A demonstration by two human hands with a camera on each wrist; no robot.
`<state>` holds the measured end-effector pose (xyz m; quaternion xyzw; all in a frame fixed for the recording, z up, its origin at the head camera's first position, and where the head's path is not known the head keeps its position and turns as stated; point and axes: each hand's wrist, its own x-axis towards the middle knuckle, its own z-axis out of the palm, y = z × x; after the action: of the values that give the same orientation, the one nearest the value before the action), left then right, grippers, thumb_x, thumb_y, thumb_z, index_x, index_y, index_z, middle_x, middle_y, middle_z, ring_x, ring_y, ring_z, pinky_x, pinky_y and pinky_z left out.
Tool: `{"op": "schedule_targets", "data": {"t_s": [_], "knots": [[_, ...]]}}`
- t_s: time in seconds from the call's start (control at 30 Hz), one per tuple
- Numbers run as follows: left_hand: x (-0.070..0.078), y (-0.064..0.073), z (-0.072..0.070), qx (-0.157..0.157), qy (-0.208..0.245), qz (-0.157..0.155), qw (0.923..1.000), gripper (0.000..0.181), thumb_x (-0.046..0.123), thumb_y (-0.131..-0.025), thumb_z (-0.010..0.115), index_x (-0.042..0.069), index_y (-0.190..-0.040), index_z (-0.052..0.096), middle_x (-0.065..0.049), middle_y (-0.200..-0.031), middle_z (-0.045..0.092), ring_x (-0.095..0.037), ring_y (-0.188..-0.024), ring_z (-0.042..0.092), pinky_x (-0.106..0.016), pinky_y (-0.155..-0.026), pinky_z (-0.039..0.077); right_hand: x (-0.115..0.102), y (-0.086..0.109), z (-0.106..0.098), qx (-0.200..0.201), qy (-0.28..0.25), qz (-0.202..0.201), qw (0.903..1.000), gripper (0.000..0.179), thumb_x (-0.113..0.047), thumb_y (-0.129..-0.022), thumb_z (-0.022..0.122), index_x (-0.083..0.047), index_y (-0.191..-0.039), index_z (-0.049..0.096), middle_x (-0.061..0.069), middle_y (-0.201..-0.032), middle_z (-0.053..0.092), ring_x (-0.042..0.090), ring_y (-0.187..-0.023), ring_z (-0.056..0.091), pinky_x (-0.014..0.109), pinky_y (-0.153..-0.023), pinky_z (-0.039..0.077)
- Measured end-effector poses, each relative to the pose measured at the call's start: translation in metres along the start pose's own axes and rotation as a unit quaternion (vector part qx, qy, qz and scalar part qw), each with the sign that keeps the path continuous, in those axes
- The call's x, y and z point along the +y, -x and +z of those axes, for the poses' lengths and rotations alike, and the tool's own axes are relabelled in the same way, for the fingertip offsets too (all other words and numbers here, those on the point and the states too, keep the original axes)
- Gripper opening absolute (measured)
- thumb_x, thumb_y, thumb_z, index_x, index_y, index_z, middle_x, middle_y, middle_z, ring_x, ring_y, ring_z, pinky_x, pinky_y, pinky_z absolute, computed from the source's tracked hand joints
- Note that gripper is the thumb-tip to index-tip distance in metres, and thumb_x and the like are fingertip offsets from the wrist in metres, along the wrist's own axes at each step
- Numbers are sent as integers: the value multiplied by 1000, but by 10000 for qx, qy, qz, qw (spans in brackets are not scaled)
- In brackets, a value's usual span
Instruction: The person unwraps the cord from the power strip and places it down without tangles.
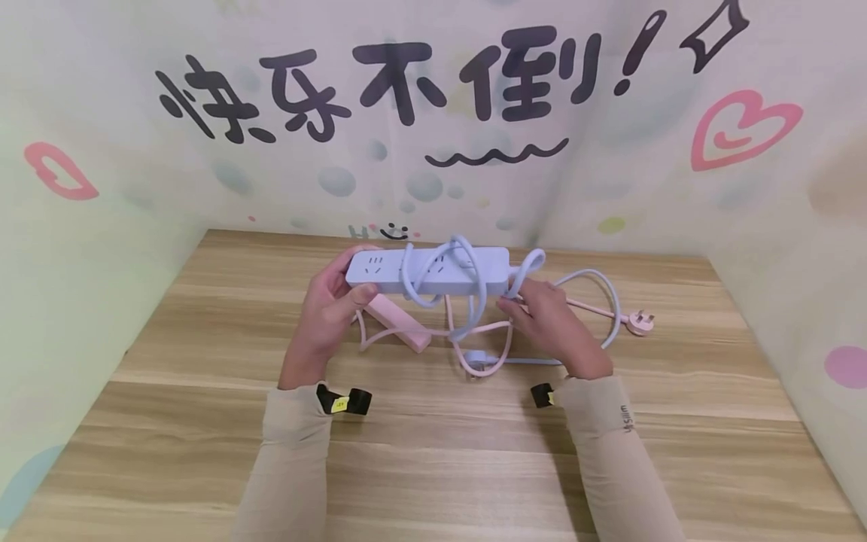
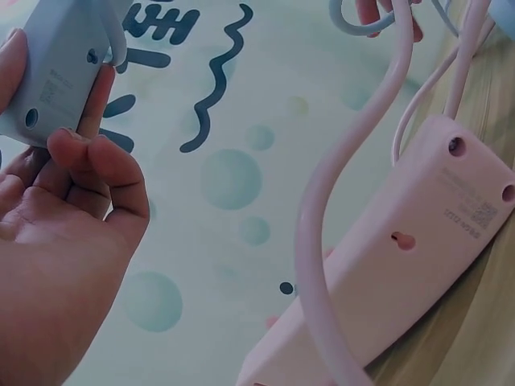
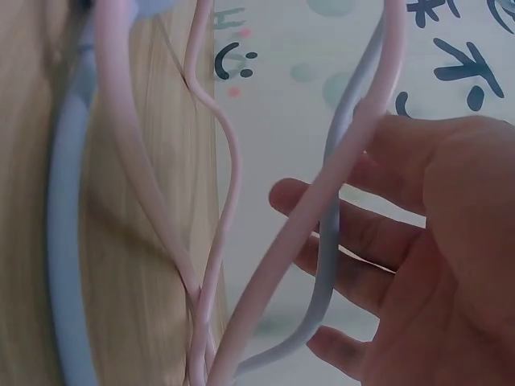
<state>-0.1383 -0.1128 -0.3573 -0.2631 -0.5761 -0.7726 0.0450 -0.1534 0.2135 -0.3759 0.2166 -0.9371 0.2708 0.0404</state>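
Note:
My left hand (image 1: 325,309) grips the left end of a pale blue power strip (image 1: 379,272), raised over the table with its sockets showing. In the left wrist view, the fingers curl against the underside of the strip (image 2: 60,72). The strip's blue cord (image 1: 482,278) loops loosely around its right half. At the strip's right end my right hand (image 1: 552,324) pinches the cord near the loop there. In the right wrist view that hand (image 3: 434,217) has loosely bent fingers by the blue cord (image 3: 328,233); a pink cord (image 3: 282,249) crosses in front and partly hides the thumb.
A pink power strip (image 1: 400,322) lies below the blue one, its pink cord (image 1: 474,329) tangled across the blue cord. The pink plug (image 1: 640,323) is at the right, the blue plug (image 1: 476,360) nearer the middle. A printed cloth (image 1: 305,181) hangs behind the wooden table (image 1: 433,467).

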Motion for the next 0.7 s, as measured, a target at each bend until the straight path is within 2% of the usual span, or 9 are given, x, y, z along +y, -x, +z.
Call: {"op": "schedule_targets", "data": {"t_s": [0.1,0.23,0.3,0.4,0.47,0.53,0.7], "knots": [[0,0,0,-3,208,60,9998,43,7,-95,69,5,-136,56,3,-121,64,-8,-109,60,-18,-94,53,-1,-1,3,25,14,-150,9999,18,-17,-101,63,-8,-115,69,9,-100,72,27,-89,61,49,-90,45],[3,-1,1,7,474,45,9989,39,11,-95,71,12,-132,59,3,-121,62,-8,-109,58,-18,-93,52,-4,-2,8,-51,38,-329,9994,24,-18,-101,62,-8,-123,66,7,-86,64,25,-85,59,42,-78,49],[4,0,1,43,529,39,9986,39,12,-94,72,12,-132,59,3,-121,62,-8,-109,57,-18,-92,52,-5,-2,11,-138,9,-325,9994,17,-18,-103,59,-7,-114,66,5,-78,56,22,-77,55,36,-72,46],[5,0,0,92,574,27,9983,40,11,-94,72,11,-131,58,3,-120,62,-8,-109,57,-18,-91,52,-7,-2,12,-114,-198,-217,9995,16,-17,-105,56,-6,-103,66,6,-79,63,18,-72,54,31,-67,45],[5,0,-1,124,568,34,9983,39,11,-94,72,11,-131,58,3,-120,62,-9,-109,57,-18,-92,52,-8,-1,11,-1,-336,-212,9992,19,-16,-106,54,-4,-105,69,8,-84,69,16,-72,57,30,-67,48],[5,0,-2,159,556,44,9983,38,10,-94,71,11,-131,59,2,-121,62,-9,-110,57,-18,-92,53,-8,1,10,134,-430,-258,9987,21,-14,-106,54,-4,-114,71,7,-86,72,16,-74,60,30,-68,50],[4,0,-4,256,459,42,9986,36,9,-95,70,11,-129,60,1,-122,62,-10,-111,57,-19,-94,54,-8,4,3,397,-572,-441,9966,26,-9,-103,57,-8,-125,72,2,-77,66,13,-70,58,26,-64,50]]}}
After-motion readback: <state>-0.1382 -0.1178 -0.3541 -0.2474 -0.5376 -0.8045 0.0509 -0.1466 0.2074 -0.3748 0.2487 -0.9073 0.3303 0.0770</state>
